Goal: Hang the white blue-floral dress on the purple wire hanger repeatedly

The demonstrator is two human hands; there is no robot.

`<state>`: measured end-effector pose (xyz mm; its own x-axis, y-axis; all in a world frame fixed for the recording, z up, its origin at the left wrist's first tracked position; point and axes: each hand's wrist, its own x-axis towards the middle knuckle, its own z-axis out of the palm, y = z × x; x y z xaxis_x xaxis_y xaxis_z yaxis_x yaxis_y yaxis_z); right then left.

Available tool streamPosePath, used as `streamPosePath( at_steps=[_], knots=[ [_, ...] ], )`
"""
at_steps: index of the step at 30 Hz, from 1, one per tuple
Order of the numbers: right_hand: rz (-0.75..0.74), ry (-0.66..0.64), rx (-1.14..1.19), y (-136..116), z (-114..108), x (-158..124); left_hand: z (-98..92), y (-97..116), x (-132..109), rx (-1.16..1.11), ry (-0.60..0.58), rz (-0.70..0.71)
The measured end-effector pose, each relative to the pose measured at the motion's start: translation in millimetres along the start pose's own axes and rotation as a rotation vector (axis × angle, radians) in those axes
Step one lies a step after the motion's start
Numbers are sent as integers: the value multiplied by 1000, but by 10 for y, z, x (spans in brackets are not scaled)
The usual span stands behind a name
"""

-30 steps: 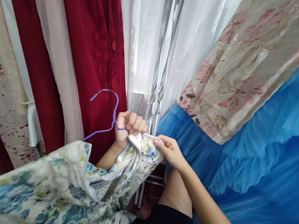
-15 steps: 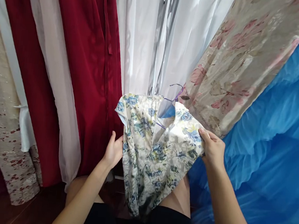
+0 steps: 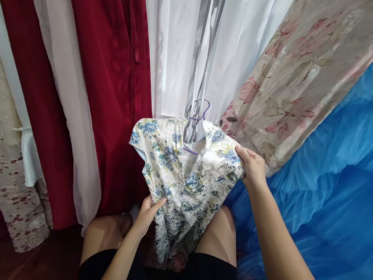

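Observation:
A cream dress with blue and yellow flowers (image 3: 195, 185) is spread in front of me, its V neck facing up. A thin purple hanger (image 3: 206, 109) sits inside it, with the hook showing above the neckline. At the cap sleeve on the right, my right hand (image 3: 254, 166) pinches the fabric between thumb and fingers. Lower down on the left side, my left hand (image 3: 148, 213) grips the dress edge, thumb on the front and fingers hidden behind. The lower part of the dress hangs between my knees.
Dark red (image 3: 104, 61), pale sheer (image 3: 59, 57) and white (image 3: 178, 55) garments hang ahead and to the left. Grey ribbons (image 3: 198, 48) dangle in the middle. At right hang a beige floral gown (image 3: 284, 87) and a ruffled blue tulle one (image 3: 343, 186). Dark floor tiles (image 3: 34, 259) show below.
The dress and hanger have shifted left and straightened. My left hand has slid down the side, its thumb now over the front. My right hand moved left, still gripping the sleeve.

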<state>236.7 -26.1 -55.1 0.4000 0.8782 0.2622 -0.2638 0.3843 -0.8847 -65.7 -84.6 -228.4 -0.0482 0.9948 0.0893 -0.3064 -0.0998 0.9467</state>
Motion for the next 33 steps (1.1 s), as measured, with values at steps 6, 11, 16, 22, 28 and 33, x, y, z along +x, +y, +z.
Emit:
streamPosePath(
  at_steps=[6, 11, 16, 22, 28, 33],
  knots=[
    [75, -165, -115, -57, -10, -35, -6, 38, -47, 68, 31, -28],
    [-232, 46, -381, 186, -213, -319, -127, -253, -316, 98, 27, -101],
    [-560, 573, -400, 765, -30, -1117, -130, -432, -541, 161, 52, -49],
    [65, -366, -376, 1241, 372, -1666, -73, -359, -693, 293, -28, 100],
    [38, -405, -357, 1111, 350, -1630, -60, -330, -806, 406, -37, 130],
    [106, -324, -208, 1029, 199, -1696, 43, -347, -714, 465, 370, 403]
  ],
)
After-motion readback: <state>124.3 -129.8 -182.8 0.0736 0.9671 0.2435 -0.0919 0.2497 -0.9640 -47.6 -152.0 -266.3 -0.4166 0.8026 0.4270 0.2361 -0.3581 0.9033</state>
